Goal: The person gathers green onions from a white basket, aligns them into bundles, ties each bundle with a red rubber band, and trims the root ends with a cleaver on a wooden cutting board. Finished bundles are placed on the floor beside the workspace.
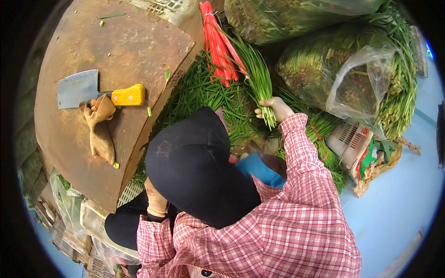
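Observation:
My right hand [274, 109], in a pale glove, is closed around the stem ends of a bunch of long green chive-like leaves [259, 74]. The leaves fan away from me, with their tips beside a bundle of red plastic strips [220, 48]. My left hand [155, 198], also gloved, is at my dark-trousered knee; only its wrist and cuff show, and the fingers are hidden. On the wooden board [69, 139] at the left lies a cleaver [78, 89] with a yellow handle. A crumpled tan glove [100, 128] lies against it. Loose greens [208, 93] cover the ground between board and hand.
Large clear plastic bags of greens [313, 69] stand at the upper right. Tied bunches [321, 128] and a pale plastic basket [347, 139] lie beyond my right arm. A white crate [94, 215] stands below the board, and a blue item [260, 170] sits near my lap.

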`<action>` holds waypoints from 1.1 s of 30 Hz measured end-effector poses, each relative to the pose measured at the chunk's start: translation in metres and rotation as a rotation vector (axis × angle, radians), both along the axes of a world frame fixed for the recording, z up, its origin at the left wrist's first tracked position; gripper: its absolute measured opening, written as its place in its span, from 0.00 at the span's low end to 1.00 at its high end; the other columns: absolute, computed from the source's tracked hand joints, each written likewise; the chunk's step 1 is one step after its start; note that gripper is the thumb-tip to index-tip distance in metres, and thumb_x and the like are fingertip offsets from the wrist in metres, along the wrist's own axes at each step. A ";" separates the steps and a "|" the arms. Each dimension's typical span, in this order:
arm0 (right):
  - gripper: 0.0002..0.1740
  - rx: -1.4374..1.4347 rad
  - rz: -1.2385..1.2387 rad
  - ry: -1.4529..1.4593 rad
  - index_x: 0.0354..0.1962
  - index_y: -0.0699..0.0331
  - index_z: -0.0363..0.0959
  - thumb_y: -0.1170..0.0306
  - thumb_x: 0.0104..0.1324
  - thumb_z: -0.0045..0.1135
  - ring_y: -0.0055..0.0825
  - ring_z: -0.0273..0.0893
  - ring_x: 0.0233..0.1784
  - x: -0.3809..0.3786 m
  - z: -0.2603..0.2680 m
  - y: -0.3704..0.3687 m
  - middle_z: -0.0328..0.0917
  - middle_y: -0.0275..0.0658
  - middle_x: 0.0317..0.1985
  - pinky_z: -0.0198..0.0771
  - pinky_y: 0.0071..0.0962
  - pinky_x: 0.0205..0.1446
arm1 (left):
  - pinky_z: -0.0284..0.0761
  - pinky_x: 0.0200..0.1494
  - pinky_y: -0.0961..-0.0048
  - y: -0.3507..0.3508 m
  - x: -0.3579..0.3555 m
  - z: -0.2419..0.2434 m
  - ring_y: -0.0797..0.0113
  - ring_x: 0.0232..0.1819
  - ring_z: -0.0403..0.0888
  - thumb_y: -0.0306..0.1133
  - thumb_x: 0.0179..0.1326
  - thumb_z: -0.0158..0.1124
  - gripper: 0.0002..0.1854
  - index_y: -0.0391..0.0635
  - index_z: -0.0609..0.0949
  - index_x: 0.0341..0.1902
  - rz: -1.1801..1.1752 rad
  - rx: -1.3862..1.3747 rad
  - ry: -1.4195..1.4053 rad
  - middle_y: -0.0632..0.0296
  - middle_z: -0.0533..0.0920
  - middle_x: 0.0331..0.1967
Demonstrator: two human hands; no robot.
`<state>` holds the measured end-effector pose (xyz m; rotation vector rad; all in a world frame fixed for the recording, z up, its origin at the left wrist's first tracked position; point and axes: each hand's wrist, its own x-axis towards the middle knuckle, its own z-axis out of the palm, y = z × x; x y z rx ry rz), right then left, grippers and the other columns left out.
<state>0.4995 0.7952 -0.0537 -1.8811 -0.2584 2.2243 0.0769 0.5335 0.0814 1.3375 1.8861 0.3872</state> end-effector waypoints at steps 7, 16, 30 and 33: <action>0.10 0.122 -0.039 0.085 0.43 0.72 0.75 0.75 0.66 0.61 0.31 0.82 0.29 0.005 0.069 -0.047 0.80 0.41 0.33 0.84 0.33 0.31 | 0.77 0.54 0.71 0.056 0.010 0.092 0.67 0.51 0.82 0.29 0.72 0.59 0.16 0.33 0.80 0.59 0.568 0.342 -0.268 0.55 0.84 0.52; 0.12 0.718 -0.095 0.240 0.46 0.68 0.74 0.74 0.66 0.61 0.25 0.79 0.27 -0.046 0.223 -0.107 0.79 0.37 0.30 0.75 0.25 0.33 | 0.66 0.70 0.60 0.104 0.131 0.189 0.46 0.71 0.69 0.40 0.62 0.73 0.47 0.27 0.58 0.75 0.177 0.143 -1.024 0.35 0.68 0.70; 0.22 1.995 0.507 0.269 0.48 0.64 0.78 0.65 0.58 0.73 0.40 0.83 0.44 -0.307 0.368 -0.020 0.83 0.48 0.42 0.78 0.33 0.46 | 0.84 0.47 0.71 0.136 -0.005 0.322 0.67 0.43 0.85 0.23 0.55 0.76 0.19 0.40 0.82 0.51 0.021 0.860 -0.741 0.62 0.85 0.43; 0.23 1.931 0.603 0.594 0.49 0.64 0.78 0.59 0.61 0.70 0.46 0.82 0.45 -0.366 0.346 -0.019 0.83 0.48 0.43 0.77 0.36 0.45 | 0.85 0.49 0.70 0.103 -0.056 0.297 0.67 0.44 0.85 0.23 0.54 0.77 0.20 0.40 0.82 0.51 0.005 1.030 -0.442 0.62 0.85 0.44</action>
